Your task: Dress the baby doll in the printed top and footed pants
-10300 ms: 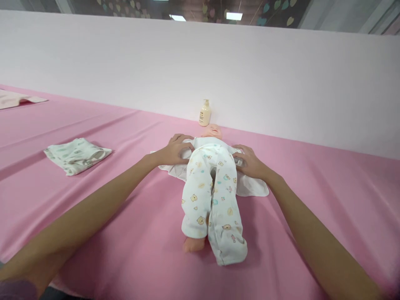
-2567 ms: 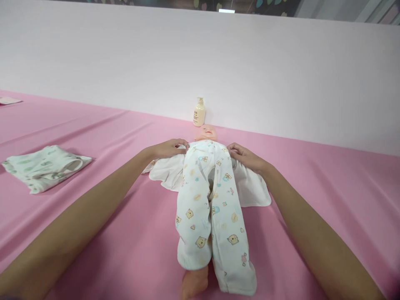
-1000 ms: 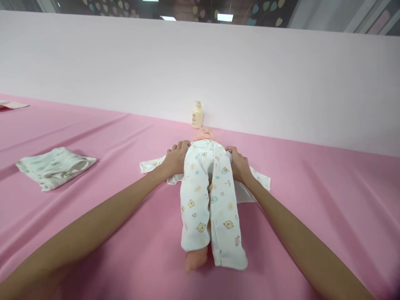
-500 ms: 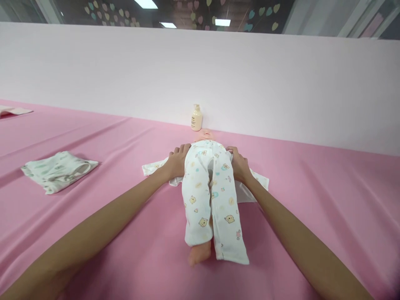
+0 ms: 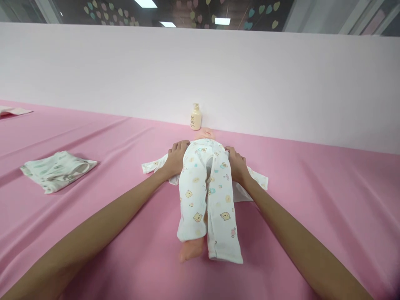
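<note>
A baby doll (image 5: 204, 134) lies on its back on the pink table cover (image 5: 312, 179), head toward the wall. It wears white trousers (image 5: 206, 196) printed with small bears; one bare foot (image 5: 190, 250) pokes out of the left leg. Under the doll lies a white garment (image 5: 254, 180), spread out to both sides. My left hand (image 5: 176, 159) grips the trousers' waist on the left side, fingers curled. My right hand (image 5: 236, 163) grips the waist on the right side in the same way.
A cream pump bottle (image 5: 195, 117) stands against the white wall just behind the doll's head. A folded patterned cloth (image 5: 58, 170) lies at the left. Another pale cloth (image 5: 12, 111) shows at the far left edge.
Both hands went from the garment beside the doll to gripping the trousers' waist. In the last second the trousers and doll shifted slightly toward me.
</note>
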A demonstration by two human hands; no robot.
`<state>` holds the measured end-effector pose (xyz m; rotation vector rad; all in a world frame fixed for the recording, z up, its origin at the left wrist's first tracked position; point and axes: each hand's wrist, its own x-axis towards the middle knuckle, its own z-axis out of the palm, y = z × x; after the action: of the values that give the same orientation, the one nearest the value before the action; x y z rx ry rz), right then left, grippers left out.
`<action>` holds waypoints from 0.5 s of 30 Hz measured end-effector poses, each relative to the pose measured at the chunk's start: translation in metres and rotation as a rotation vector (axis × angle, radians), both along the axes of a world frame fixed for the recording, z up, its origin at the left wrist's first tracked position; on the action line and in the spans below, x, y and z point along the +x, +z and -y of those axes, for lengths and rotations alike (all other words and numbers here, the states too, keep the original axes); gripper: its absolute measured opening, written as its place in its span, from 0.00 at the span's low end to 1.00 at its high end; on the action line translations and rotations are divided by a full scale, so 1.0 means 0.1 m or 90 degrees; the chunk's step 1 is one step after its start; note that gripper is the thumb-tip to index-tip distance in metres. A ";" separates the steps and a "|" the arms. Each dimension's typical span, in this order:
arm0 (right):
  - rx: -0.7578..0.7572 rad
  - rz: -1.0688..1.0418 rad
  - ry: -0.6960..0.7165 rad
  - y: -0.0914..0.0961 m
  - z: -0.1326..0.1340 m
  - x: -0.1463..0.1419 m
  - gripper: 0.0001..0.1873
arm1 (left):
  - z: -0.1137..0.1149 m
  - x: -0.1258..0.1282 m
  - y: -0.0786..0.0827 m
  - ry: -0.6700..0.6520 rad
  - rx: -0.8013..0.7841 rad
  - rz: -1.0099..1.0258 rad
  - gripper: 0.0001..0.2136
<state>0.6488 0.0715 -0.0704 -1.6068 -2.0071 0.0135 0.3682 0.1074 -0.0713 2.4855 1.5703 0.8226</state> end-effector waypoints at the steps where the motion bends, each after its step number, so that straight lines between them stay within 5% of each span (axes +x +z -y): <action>1: 0.003 0.008 -0.002 0.00 0.00 -0.01 0.33 | 0.00 -0.01 0.01 -0.005 -0.009 0.005 0.28; 15: 0.063 -0.016 -0.098 -0.04 0.10 -0.28 0.22 | -0.03 -0.08 0.01 -0.057 0.012 0.038 0.29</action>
<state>0.6205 0.0612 -0.0746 -1.6842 -1.8303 -0.1215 0.3601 0.1109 -0.0698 2.4982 1.4281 0.8941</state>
